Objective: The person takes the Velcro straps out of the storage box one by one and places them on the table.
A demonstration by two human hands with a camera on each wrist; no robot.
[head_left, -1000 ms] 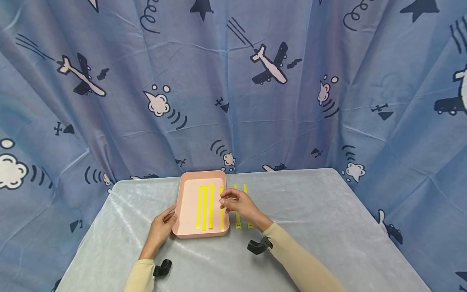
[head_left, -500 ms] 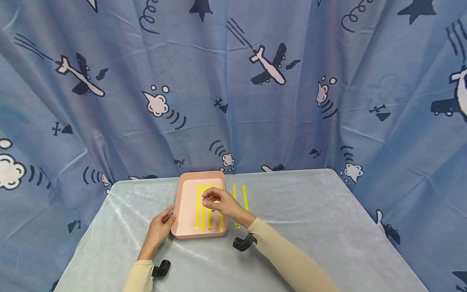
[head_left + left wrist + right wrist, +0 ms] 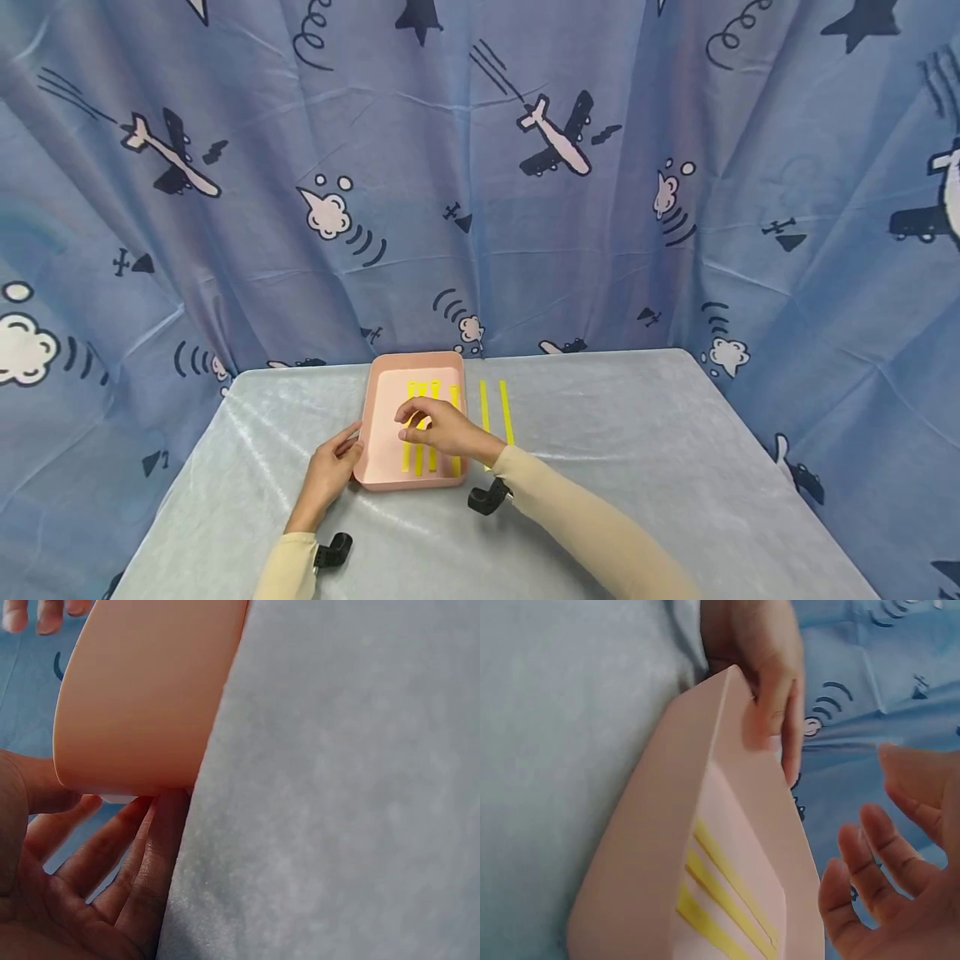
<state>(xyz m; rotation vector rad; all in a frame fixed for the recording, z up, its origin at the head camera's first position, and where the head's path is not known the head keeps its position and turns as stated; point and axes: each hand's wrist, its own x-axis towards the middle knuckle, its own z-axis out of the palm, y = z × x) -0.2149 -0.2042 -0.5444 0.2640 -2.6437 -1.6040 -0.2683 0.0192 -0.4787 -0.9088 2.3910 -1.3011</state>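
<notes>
A pink rectangular tray [image 3: 386, 454] lies on the table with several yellow flat straps [image 3: 456, 462] lengthwise inside it. My left hand [image 3: 326, 475] is at the tray's left wall, thumb and extended fingers against its outer side, as the left wrist view also shows. Over the middle of the tray hovers my right hand [image 3: 442, 429], covering part of the straps. Its fingers are loosely bent and hold nothing; in the right wrist view the thumb and fingers [image 3: 885, 855] stand apart. Right of the tray lie two more yellow straps [image 3: 506, 408], partly behind the right wrist.
Grey cloth covers the table [image 3: 637, 450], whose back edge meets a blue patterned curtain [image 3: 480, 208]. A black wrist camera [image 3: 487, 497] hangs under the right forearm and another camera [image 3: 334, 550] beside the left one.
My right hand has moved left from the tray's right edge to over its middle. The left hand stays at the tray's left wall, and the tray and straps stay where they were.
</notes>
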